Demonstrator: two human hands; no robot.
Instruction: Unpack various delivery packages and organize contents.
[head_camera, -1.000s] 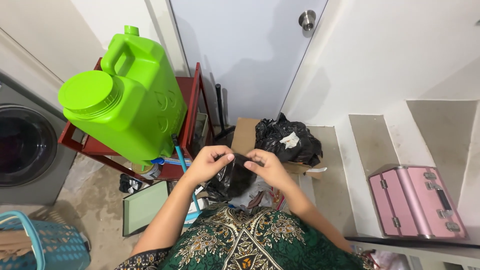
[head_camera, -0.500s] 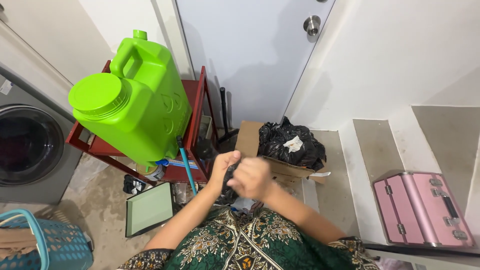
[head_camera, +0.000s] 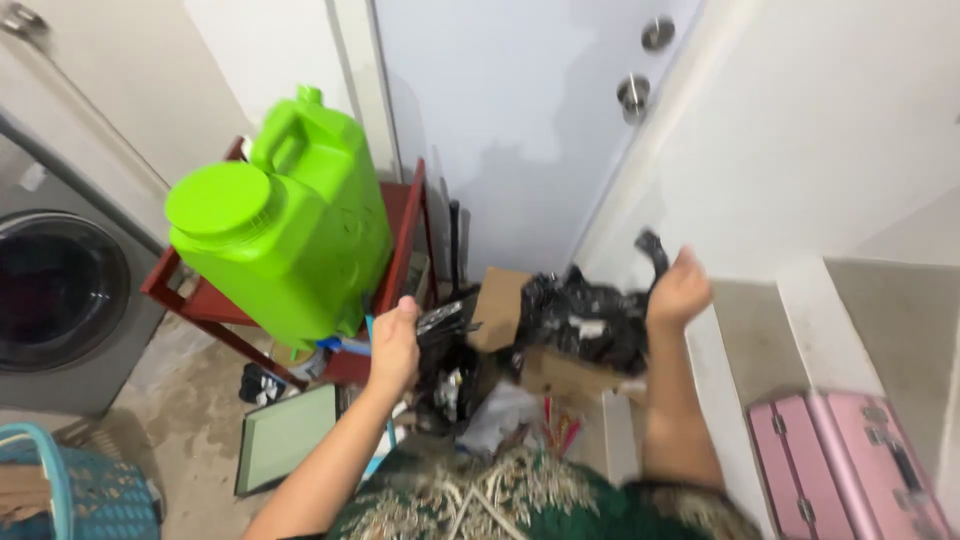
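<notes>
left hand (head_camera: 394, 345) and right hand (head_camera: 678, 292) each fisted on a black bag (head_camera: 585, 320); green jug (head_camera: 285, 235) left, pink case (head_camera: 850, 470) right.

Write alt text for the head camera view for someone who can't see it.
Seen from above, a person's left hand and right hand are spread apart, each gripping part of a black plastic bag. A big green jug sits on a red rack at left, a pink case at lower right, facing a white door.
</notes>
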